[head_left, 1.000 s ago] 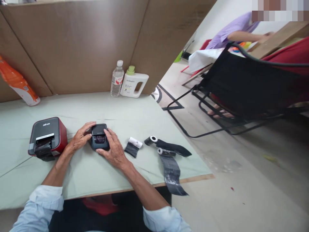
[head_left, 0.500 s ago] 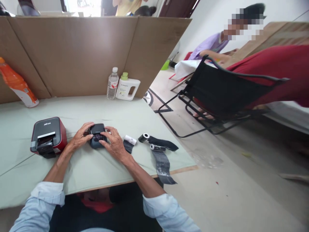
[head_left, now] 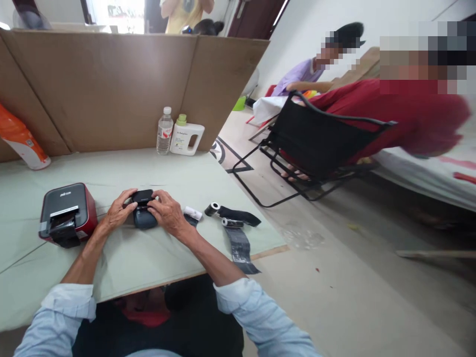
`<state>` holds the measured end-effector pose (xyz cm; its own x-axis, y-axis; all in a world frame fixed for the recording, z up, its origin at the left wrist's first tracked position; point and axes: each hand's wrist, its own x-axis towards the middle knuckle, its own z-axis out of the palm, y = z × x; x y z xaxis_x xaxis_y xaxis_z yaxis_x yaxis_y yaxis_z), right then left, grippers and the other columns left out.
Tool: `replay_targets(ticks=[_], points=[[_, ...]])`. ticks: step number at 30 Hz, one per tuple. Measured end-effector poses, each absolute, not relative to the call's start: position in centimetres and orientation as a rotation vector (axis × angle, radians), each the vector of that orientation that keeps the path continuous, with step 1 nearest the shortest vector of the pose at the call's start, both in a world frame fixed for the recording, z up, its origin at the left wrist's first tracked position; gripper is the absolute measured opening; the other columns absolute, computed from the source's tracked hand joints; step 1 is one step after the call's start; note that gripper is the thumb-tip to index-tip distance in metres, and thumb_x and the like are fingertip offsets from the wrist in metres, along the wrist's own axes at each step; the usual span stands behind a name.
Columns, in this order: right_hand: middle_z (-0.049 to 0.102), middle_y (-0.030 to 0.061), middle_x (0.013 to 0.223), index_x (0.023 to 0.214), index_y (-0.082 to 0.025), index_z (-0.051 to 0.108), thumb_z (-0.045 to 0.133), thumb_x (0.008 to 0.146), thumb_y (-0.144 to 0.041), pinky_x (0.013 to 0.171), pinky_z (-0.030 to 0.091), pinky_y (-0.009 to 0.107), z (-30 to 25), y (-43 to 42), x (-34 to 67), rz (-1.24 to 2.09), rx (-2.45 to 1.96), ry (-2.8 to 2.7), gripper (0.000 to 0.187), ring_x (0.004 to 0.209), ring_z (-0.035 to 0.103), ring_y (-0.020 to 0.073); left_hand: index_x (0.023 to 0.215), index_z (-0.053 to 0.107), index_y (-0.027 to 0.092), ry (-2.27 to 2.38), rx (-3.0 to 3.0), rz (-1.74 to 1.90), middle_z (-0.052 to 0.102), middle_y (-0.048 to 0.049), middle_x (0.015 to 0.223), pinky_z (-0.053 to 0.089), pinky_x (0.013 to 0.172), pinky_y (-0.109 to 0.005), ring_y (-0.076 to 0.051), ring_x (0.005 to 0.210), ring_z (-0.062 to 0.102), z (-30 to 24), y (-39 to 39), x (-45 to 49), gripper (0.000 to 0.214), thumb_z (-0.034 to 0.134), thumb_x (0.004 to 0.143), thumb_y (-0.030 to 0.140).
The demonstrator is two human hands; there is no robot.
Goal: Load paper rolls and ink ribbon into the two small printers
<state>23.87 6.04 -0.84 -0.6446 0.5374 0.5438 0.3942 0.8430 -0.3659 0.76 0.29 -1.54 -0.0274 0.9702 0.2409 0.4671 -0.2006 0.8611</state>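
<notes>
Your two hands meet at a small black device on the pale green table, the left hand gripping its left side between thumb and fingers, the right hand pinching the upper right edge. The device sits between them, in front of you, its upper part under your fingertips. Left of your left hand stands a red-and-black printer, a dark strip hanging from its front. Just beside your right hand lies a white roll; farther right, two dark rolls trail black strips, one reaching past the table's front edge. Before a cardboard panel stand a clear bottle, a white jug and, well to the left, an orange bottle. At right, a person in red sits in a black folding chair.
</notes>
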Motion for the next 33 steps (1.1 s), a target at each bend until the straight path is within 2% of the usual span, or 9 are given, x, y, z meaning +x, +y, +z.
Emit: replay_targets(ticks=[2,6,12,17,20,24,29,33], points=[[0.065,0.0112,0.122,0.104,-0.023,0.075,0.061,0.101,-0.019,0.093,0.055,0.035,-0.7,6.1,23.5,0.273,-0.679,-2.335,0.015,0.104,0.063,0.0220,0.143,0.063,0.021,1.547,1.718,1.186,0.060,-0.0138,0.151,0.049,0.117,-0.047,-0.031,0.141,0.056,-1.3,0.5,0.9,0.059,0.061,0.093,0.053],[0.068,0.0103,0.117,0.098,-0.022,0.074,0.056,0.104,-0.021,0.093,0.054,0.031,-0.3,6.4,22.8,0.306,-0.638,-2.286,0.019,0.104,0.066,0.0199,0.131,0.071,0.021,1.583,1.807,1.218,0.066,-0.0126,0.144,0.039,0.126,-0.049,-0.029,0.140,0.057,-1.1,1.1,0.9,0.053,0.057,0.095,0.057],[0.073,0.0083,0.108,0.098,-0.022,0.072,0.052,0.106,-0.028,0.096,0.056,0.032,1.2,5.9,23.3,0.640,-0.523,-2.022,0.022,0.104,0.069,0.0183,0.129,0.072,0.020,1.620,1.748,1.260,0.067,-0.0129,0.140,0.044,0.122,-0.047,-0.029,0.135,0.061,-0.9,1.3,1.2,0.057,0.056,0.094,0.062],[0.070,0.0011,0.080,0.097,-0.021,0.070,0.058,0.100,-0.041,0.068,0.057,0.028,3.1,5.6,25.7,1.027,-0.656,-1.662,0.023,0.068,0.067,0.0146,0.130,0.071,0.019,1.658,1.712,1.253,0.068,-0.0126,0.140,0.046,0.119,-0.047,-0.029,0.133,0.062,-0.5,1.2,1.7,0.058,0.056,0.093,0.061],[0.065,-0.0023,0.068,0.093,-0.021,0.068,0.063,0.096,-0.046,0.062,0.055,0.026,4.0,6.3,28.5,1.077,-0.756,-1.585,0.026,0.060,0.065,0.0137,0.130,0.071,0.019,1.675,1.712,1.251,0.069,-0.0122,0.139,0.046,0.120,-0.046,-0.029,0.133,0.062,-0.4,1.2,1.8,0.058,0.056,0.093,0.060],[0.066,-0.0018,0.070,0.089,-0.021,0.068,0.063,0.094,-0.046,0.060,0.053,0.026,4.1,8.2,32.5,0.977,-0.893,-1.651,0.026,0.061,0.066,0.0144,0.130,0.071,0.019,1.694,1.684,1.255,0.070,-0.0122,0.139,0.049,0.116,-0.045,-0.030,0.131,0.063,-0.2,1.2,1.9,0.059,0.056,0.092,0.061],[0.072,0.0002,0.072,0.091,-0.022,0.075,0.059,0.096,-0.030,0.074,0.054,0.030,2.8,9.9,34.9,0.701,-1.135,-1.924,0.018,0.069,0.069,0.0179,0.132,0.070,0.017,1.713,1.654,1.248,0.068,-0.0142,0.141,0.048,0.116,-0.046,-0.031,0.131,0.063,0.2,1.2,2.0,0.064,0.056,0.090,0.063],[0.080,0.0063,0.100,0.102,-0.022,0.079,0.062,0.096,-0.026,0.085,0.055,0.032,2.9,10.6,37.0,0.597,-1.110,-2.136,0.018,0.087,0.072,0.0198,0.132,0.071,0.017,1.742,1.652,1.232,0.069,-0.0135,0.140,0.048,0.116,-0.045,-0.031,0.130,0.063,0.5,1.2,2.0,0.066,0.056,0.088,0.064]])
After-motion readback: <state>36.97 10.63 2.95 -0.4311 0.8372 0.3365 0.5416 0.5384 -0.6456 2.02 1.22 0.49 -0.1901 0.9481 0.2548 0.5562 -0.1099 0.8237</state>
